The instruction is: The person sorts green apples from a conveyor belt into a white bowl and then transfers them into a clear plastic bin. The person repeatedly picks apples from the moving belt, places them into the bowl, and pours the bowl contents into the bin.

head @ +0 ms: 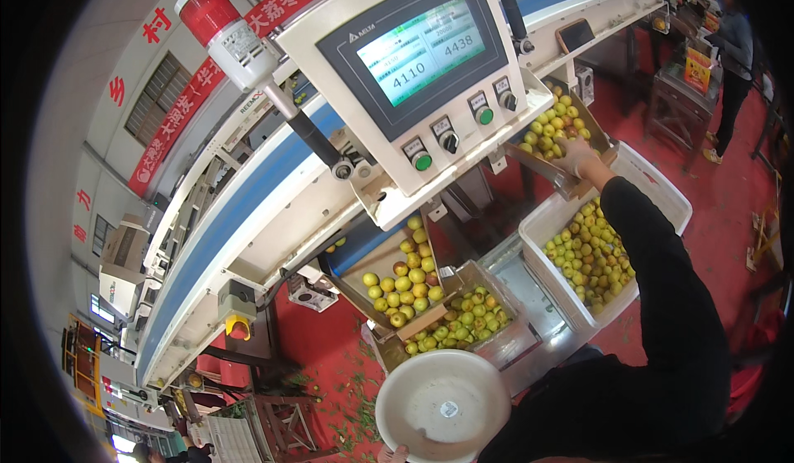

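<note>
My left hand (394,454), mostly cut off by the bottom edge, grips the near rim of a white plastic basin (428,395). The basin holds no fruit; a small round pale mark shows on its bottom. My right hand (577,156), in a thin pale glove, reaches into the right outlet chute (592,122) and touches the green-yellow jujubes (549,125) there. Whether its fingers have closed on any is hidden. Below that arm stands a white plastic crate (533,240) with many jujubes (586,258) inside.
A control panel (409,47) with a lit screen overhangs the chutes. The left chute (347,271) holds loose jujubes above a plastic-lined box (496,277) of more. A blue conveyor belt (248,209) curves behind. Leaves litter the red floor (310,333). Another person (735,41) stands far right.
</note>
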`<state>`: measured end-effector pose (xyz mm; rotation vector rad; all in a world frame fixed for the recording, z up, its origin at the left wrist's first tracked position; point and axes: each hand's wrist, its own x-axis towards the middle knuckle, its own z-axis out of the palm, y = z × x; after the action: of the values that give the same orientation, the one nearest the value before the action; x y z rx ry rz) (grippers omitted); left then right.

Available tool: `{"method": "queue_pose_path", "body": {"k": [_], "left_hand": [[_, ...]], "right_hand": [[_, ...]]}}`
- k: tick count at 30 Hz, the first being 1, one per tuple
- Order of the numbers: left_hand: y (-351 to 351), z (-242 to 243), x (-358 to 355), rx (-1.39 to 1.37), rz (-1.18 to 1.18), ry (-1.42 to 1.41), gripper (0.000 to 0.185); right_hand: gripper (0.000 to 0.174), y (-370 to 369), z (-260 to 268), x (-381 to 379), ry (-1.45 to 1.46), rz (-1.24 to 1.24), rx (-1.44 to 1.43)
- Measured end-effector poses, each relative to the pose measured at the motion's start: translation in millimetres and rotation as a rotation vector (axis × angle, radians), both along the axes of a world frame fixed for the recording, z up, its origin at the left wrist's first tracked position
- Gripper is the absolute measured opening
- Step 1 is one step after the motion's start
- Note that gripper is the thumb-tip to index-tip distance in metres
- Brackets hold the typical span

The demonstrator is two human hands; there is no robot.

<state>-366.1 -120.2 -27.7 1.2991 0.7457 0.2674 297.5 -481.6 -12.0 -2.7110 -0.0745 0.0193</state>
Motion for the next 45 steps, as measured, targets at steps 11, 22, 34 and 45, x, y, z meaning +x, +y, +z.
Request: {"method": "queue_pose_path", "body": {"k": [11, 22, 34, 45], "left_hand": [[-17, -9, 26, -0.008, -0.036, 0.001, 0.054], [-28, 9, 19, -0.039, -0.057, -0.061, 0.057], [-57, 44, 1, 0.015, 0.142, -0.064, 0.063], [-43, 17, -51, 0.021, 0.209, -0.087, 0.061]], "right_hand": [[0.059, -14, -17, 23, 0.064, 0.365, -0.162], [0.043, -26, -19, 36, -0.255, 0.049, 0.323], [0.054, 65, 37, -181, 0.898, 0.743, 0.710], [0.045, 104, -25, -255, 0.805, 0.597, 0.763]]}}
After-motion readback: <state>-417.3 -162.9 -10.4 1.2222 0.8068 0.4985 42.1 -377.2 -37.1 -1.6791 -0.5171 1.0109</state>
